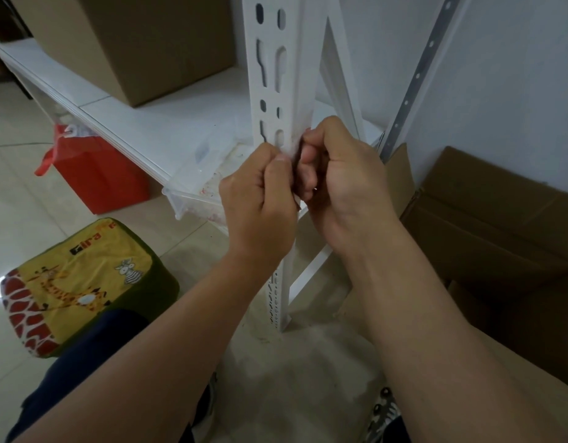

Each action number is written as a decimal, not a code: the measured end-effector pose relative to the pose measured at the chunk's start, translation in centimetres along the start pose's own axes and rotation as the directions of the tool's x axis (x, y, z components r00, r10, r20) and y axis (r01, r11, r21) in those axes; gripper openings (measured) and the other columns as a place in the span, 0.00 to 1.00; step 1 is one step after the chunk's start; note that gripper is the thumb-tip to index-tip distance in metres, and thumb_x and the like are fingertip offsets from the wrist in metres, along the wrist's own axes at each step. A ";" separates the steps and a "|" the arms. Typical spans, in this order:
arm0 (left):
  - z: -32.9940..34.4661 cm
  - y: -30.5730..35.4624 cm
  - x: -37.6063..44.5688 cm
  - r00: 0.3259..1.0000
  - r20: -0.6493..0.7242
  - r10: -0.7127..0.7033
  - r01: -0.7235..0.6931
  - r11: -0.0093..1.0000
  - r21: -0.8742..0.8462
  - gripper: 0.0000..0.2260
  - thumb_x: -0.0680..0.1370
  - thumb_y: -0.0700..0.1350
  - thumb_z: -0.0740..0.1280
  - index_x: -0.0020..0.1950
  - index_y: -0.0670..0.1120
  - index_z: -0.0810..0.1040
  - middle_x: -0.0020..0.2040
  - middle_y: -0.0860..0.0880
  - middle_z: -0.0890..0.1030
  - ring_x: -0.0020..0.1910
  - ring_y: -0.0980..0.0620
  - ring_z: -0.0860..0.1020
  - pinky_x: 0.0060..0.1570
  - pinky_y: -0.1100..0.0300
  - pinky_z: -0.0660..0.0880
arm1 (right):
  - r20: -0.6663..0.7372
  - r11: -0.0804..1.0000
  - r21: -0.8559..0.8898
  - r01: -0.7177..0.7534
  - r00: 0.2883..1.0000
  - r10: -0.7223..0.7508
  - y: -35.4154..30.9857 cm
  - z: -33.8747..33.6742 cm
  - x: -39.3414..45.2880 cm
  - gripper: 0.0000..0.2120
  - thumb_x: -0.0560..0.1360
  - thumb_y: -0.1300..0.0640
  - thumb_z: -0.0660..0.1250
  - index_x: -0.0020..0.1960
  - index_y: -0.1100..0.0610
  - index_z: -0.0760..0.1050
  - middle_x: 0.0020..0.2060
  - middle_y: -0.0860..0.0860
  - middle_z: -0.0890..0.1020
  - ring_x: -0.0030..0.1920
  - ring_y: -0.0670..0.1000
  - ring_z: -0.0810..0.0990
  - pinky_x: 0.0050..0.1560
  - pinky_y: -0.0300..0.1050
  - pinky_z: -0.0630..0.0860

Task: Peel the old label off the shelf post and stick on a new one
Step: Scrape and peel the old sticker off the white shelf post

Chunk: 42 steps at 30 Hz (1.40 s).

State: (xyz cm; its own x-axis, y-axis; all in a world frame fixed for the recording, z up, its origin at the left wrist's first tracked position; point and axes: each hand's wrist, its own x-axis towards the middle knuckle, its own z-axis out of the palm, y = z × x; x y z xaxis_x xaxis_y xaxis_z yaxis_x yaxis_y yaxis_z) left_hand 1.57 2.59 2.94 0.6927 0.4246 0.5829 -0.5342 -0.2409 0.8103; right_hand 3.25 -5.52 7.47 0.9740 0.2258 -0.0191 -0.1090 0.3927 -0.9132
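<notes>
In the head view, both hands are held close together against the front edge of the white shelf post [277, 91], about level with the lowest white shelf board [141, 129]. The left hand [260, 199] is curled, its thumb and forefinger pinched on a thin, pale, partly see-through strip [296, 151] that lies between the two hands and against the post's edge. The right hand [343, 174] is curled as well, its fingertips tucked in toward the same strip; whether they actually grip it cannot be told, since they are turned away from the camera. Whether this strip is the old label or the new one cannot be made out either: it is blurred and mostly hidden. If it is the old label, the peeling is judged to be under way and not finished, with the sticking of a new one left to do; no spare label is seen elsewhere.

Behind the left hand a clear plastic tub [193, 193] sits under the shelf, and below the left forearm a giraffe-print cushion stool [84, 282] is seen. To the outside of the right hand an open cardboard box [487, 225] stands against the wall
</notes>
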 end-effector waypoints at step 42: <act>-0.1 -0.3 0.2 0.995 0.043 -0.090 0.095 0.983 -0.155 0.15 0.75 0.45 0.58 0.29 0.58 0.69 0.25 0.53 0.68 0.24 0.48 0.64 0.29 0.56 0.62 | -0.053 0.971 -0.138 0.197 0.977 -0.206 1.2 0.2 -0.5 0.12 0.74 0.66 0.62 0.32 0.66 0.74 0.20 0.53 0.71 0.21 0.50 0.69 0.25 0.42 0.70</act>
State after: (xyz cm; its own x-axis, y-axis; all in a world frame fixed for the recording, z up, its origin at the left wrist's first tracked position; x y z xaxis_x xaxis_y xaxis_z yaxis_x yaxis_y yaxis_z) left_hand 1.79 2.79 2.84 0.7580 0.4067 0.5099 -0.5343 -0.0610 0.8431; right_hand 2.59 -5.01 6.41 0.9848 0.0922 0.1475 0.1134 0.3028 -0.9463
